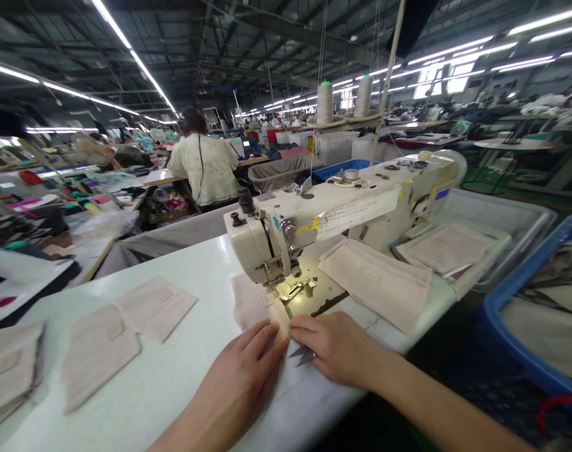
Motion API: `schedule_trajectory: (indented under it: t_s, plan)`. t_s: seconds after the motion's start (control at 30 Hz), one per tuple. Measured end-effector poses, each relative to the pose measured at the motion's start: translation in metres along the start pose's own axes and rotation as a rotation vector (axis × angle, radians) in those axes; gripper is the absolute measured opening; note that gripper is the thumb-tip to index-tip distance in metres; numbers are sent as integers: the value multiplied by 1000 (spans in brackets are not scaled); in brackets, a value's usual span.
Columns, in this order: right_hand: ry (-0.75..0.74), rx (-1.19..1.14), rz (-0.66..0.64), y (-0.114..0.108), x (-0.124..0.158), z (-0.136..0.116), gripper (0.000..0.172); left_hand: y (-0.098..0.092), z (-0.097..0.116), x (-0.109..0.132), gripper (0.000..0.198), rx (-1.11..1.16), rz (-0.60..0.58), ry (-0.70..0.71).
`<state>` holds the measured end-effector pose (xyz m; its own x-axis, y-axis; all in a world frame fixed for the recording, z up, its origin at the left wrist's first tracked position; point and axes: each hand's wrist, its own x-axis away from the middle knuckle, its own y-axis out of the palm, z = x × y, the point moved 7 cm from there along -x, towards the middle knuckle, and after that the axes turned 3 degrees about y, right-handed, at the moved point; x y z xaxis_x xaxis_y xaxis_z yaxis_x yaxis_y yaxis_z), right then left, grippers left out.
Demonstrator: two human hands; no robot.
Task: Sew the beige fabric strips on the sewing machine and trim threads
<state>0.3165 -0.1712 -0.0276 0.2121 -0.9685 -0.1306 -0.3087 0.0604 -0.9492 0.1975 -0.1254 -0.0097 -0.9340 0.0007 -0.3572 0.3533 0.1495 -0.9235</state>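
A beige fabric piece (245, 301) lies flat under the needle area of a sewing machine (309, 220). My left hand (245, 370) has its fingers together, gripping the near edge of that piece. Close beside it, my right hand (337, 348) is closed, fingertips at the same edge. Pointed metal blades, apparently of thread snips (302, 356), stick out from under the right hand's curled fingers; their handles are hidden. To the right of the needle lies a beige panel with a small label (375, 279).
Labelled beige pieces (100, 351) lie on the left of the white table (182, 383), with a stack (7, 370) at its edge. More pieces (446, 245) sit behind right. A blue bin (493, 307) stands right. A person (205, 163) sits ahead, back turned.
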Motion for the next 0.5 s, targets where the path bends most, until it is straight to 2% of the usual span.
schedule_trajectory:
  t_s: [0.5]
  plan:
    - [37,49,49,-6,-11,6,32,1,-14,-4,33,54,-24,-15]
